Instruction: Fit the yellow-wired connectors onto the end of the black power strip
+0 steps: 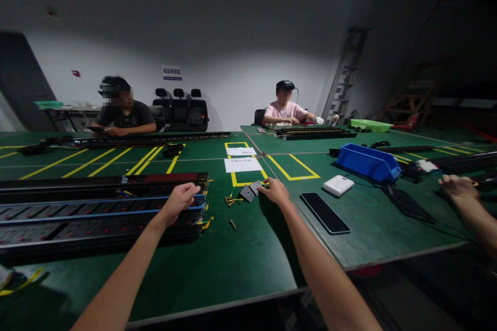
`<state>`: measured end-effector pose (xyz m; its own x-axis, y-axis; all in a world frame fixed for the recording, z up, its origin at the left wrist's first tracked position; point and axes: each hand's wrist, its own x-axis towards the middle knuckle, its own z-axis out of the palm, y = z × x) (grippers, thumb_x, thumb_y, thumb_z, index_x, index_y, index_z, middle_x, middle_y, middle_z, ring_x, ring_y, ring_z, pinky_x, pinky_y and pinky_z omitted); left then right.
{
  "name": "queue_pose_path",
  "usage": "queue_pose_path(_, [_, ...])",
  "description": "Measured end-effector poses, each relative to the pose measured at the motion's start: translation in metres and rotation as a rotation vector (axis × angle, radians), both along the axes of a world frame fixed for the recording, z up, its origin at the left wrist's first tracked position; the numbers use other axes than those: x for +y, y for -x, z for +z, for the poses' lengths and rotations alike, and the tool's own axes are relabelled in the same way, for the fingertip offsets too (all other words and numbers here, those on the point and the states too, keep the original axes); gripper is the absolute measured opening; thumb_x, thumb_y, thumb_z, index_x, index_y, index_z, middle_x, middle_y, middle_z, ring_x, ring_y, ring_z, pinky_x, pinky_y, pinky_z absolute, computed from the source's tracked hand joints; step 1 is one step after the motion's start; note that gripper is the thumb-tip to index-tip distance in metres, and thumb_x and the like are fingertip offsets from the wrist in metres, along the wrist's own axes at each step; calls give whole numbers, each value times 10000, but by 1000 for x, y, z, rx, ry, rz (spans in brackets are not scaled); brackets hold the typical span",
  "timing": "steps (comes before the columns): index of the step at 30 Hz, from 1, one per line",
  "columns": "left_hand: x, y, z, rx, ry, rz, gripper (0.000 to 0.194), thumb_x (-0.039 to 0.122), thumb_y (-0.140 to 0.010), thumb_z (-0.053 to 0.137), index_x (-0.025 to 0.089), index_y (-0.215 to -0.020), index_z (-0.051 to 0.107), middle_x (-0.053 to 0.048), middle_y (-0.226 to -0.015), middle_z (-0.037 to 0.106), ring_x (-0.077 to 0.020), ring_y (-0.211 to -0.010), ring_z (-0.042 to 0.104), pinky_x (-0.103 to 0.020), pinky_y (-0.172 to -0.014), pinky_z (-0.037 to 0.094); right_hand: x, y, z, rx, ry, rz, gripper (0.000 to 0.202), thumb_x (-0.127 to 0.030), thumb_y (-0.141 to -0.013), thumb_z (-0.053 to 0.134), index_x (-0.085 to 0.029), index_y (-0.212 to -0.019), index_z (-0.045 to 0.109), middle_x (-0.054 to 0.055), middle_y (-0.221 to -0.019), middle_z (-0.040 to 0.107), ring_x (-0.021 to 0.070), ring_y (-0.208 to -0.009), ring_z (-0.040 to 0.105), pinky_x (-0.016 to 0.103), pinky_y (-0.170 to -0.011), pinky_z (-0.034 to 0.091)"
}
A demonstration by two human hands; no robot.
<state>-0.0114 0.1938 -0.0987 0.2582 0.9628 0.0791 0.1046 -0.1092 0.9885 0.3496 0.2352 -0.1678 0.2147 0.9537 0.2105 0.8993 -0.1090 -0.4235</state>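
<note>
My left hand (180,202) is closed over the right end of the long black strips with blue edges (116,207); what its fingers hold, if anything, is too small to tell. My right hand (275,191) touches a small grey square plate (256,187) with its fingertips pinched at the plate's right side. A second grey plate (247,194) lies beside it on the green table. Small yellow-ended pieces (233,200) lie left of the plates, and one short brass-coloured piece (232,224) lies nearer to me.
A phone (325,212), a white box-like device (338,185) and a blue bin (367,162) are on the right. Another person's hand (460,187) is at the far right. Two people sit across the table. White papers (243,164) lie beyond the plates.
</note>
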Motion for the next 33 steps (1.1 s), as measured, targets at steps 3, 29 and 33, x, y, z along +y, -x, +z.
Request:
queue_pose_path(3, [-1,0,0,-2,-5,-6,525,583,-756,694,235,-650,316,135,-475,225,-39,-417,161,-205,-449,77,3,-2,-4,2,-1,-79,379,-513,-904,603,-211,-1114,696,132,-1102,702,266,-1030,665,327,-791,490])
queue_pose_path(29, [-3,-3,2,23,-28,23,514,579,-729,694,235,-629,325,122,-473,271,-42,-392,210,-200,-424,98,-24,56,19,-68,-118,365,541,-479,-824,713,-200,-1278,618,126,-1169,663,257,-1071,615,331,-891,454])
queue_pose_path(33, [-3,-3,3,23,-28,18,518,580,-725,700,235,-624,327,126,-472,254,-41,-390,206,-199,-423,96,-20,55,15,2,-123,365,529,-448,-797,733,-226,-1262,617,95,-1163,673,239,-1063,616,319,-886,453])
